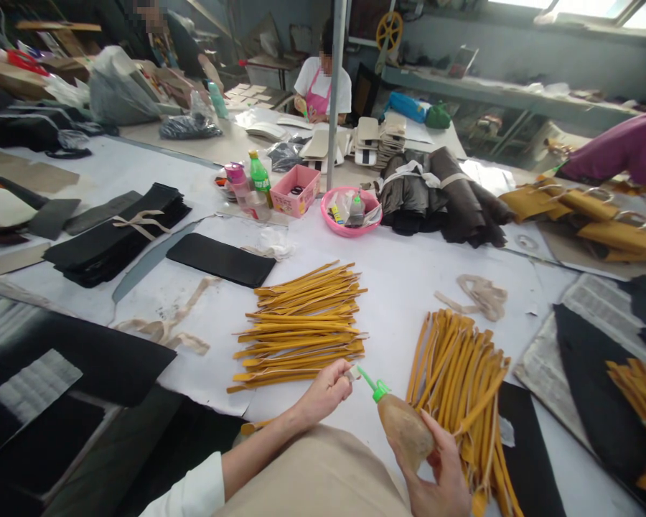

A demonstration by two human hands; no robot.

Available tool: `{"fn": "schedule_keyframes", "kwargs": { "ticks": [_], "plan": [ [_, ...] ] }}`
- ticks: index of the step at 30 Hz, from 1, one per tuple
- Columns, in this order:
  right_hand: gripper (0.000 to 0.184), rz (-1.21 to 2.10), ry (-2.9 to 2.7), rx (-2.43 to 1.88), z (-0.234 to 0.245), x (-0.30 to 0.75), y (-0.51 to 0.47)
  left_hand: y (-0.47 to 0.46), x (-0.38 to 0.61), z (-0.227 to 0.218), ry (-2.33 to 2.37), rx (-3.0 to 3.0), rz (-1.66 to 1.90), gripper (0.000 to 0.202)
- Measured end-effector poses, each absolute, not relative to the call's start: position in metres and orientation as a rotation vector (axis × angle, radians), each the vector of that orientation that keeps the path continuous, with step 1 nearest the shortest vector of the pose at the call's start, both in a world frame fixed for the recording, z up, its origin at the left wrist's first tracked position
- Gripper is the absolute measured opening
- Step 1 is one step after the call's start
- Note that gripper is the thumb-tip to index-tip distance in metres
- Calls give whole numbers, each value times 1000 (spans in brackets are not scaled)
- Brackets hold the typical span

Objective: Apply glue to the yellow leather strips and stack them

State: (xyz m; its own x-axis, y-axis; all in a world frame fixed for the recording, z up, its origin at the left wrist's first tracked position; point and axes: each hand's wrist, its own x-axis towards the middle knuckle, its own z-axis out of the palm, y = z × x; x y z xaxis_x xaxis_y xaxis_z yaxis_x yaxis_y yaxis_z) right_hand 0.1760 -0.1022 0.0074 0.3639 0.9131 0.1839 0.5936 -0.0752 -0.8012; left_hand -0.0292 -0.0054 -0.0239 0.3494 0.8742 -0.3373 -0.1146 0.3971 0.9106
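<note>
My right hand [444,467] is wrapped round a soft brownish glue bottle [403,431] with a green nozzle. The nozzle's tip points left, close to a small pale end piece [354,373] pinched in my left hand [328,393]. Whether that piece belongs to a mustard strip is hidden by my fingers. Just beyond my left hand lies a row of narrow mustard strips [301,327], set side by side across the table. Beside my right hand a second pile of mustard strips [457,366] runs lengthwise, partly over a black sheet [532,445].
A flat black piece [220,258] and a tied black stack [123,233] lie left. Behind are a pink box [296,190], a pink basin [352,228], dark rolls [446,194] and a metal post [336,93]. Co-workers sit or stand across the tables.
</note>
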Motion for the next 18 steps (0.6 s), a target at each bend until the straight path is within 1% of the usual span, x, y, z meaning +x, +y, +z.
{"fn": "schedule_keyframes", "kwargs": {
  "ticks": [6,12,15,18],
  "plan": [
    [59,636,-1275,-1819,7,180,-103,-6,-28,-28,1014,907,802,6],
    [57,705,-1229,-1769,20,177,-98,-8,-30,-24,999,918,770,4],
    [55,730,-1221,-1754,24,176,-96,-8,-31,-25,975,931,761,6],
    [54,704,-1280,-1742,25,177,-96,-9,-31,-26,987,956,756,14]
  ]
}}
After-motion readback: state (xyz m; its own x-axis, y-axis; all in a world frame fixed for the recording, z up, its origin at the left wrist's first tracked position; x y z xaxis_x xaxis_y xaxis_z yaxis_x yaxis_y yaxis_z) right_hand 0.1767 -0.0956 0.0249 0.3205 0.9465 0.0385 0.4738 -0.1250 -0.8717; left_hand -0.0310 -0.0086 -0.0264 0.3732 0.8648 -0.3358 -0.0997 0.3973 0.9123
